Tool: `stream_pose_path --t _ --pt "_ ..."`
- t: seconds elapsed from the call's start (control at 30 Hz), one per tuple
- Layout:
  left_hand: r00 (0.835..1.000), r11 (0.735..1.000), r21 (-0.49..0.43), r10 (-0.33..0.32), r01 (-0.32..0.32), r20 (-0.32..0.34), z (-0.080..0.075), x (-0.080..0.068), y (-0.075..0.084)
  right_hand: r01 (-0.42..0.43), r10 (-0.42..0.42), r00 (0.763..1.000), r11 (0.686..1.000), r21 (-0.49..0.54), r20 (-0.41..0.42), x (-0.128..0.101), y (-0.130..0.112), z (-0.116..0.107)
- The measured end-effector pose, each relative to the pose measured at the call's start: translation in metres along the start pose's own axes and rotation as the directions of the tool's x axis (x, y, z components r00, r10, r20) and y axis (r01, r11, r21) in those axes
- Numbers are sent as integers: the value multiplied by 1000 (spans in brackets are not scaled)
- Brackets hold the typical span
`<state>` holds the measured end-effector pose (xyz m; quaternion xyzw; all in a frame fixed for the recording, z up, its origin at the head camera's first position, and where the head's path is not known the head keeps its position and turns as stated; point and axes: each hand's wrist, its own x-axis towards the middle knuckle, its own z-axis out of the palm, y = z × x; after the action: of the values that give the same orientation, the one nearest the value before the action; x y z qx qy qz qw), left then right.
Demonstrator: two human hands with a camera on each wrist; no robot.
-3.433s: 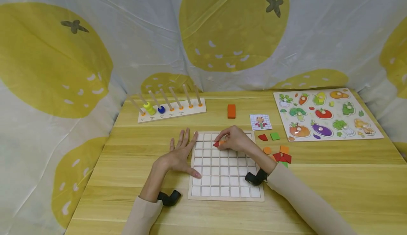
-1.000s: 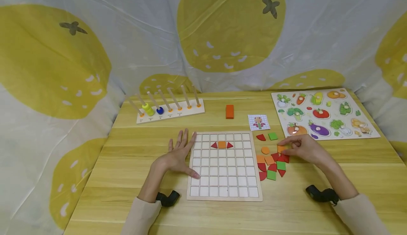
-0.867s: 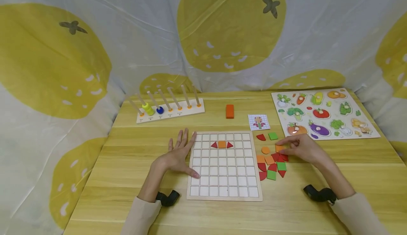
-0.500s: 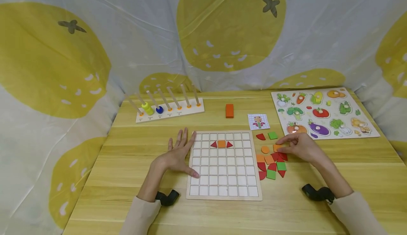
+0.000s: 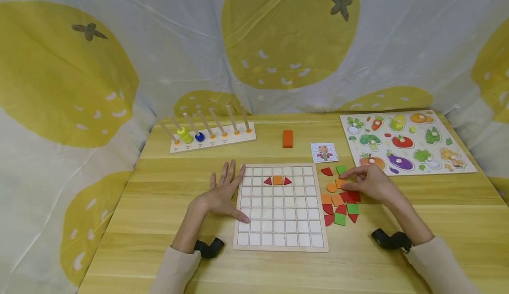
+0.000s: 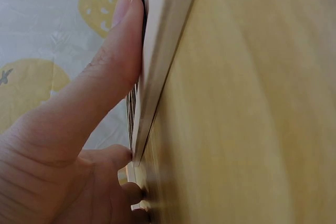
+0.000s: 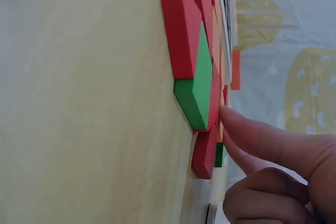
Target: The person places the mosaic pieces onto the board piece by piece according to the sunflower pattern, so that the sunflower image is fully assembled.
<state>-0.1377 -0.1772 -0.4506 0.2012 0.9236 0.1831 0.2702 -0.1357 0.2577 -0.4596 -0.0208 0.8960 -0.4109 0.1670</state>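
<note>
A white grid board [image 5: 278, 228] lies on the wooden table, with two red triangles and an orange square [image 5: 277, 180] in its second row. My left hand [image 5: 225, 190] lies flat along the board's left edge. In the left wrist view its thumb [image 6: 107, 72] presses against that edge [image 6: 163, 51]. My right hand [image 5: 353, 182] is at the loose tiles [image 5: 340, 209] right of the board and pinches an orange square tile [image 5: 340, 182] that lies on the table. In the right wrist view a finger [image 7: 262, 140] reaches past a green tile [image 7: 197, 90] and a red tile [image 7: 181, 30].
A small pattern card [image 5: 324, 152] and an orange block [image 5: 288, 138] lie behind the board. A peg rack [image 5: 212, 138] with a yellow and a blue bead stands at the back left. A vegetable puzzle [image 5: 405, 141] lies at the back right. A printed cloth hangs behind.
My right hand left the board after setting tiles in its second row and went to the loose pile. Over the last second it has drawn the orange square tile leftward. The left hand has not moved.
</note>
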Motion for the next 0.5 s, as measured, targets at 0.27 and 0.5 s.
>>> stream_pose_path --t 0.27,0.5 --pt "1000 1000 4 -1 1 1 -2 0 2 -30 30 1000 999 -14 2 -3 0 -4" --pt "1000 1000 7 0 0 1 -1 0 1 -11 11 1000 1000 -1 -5 -3 1 -1"
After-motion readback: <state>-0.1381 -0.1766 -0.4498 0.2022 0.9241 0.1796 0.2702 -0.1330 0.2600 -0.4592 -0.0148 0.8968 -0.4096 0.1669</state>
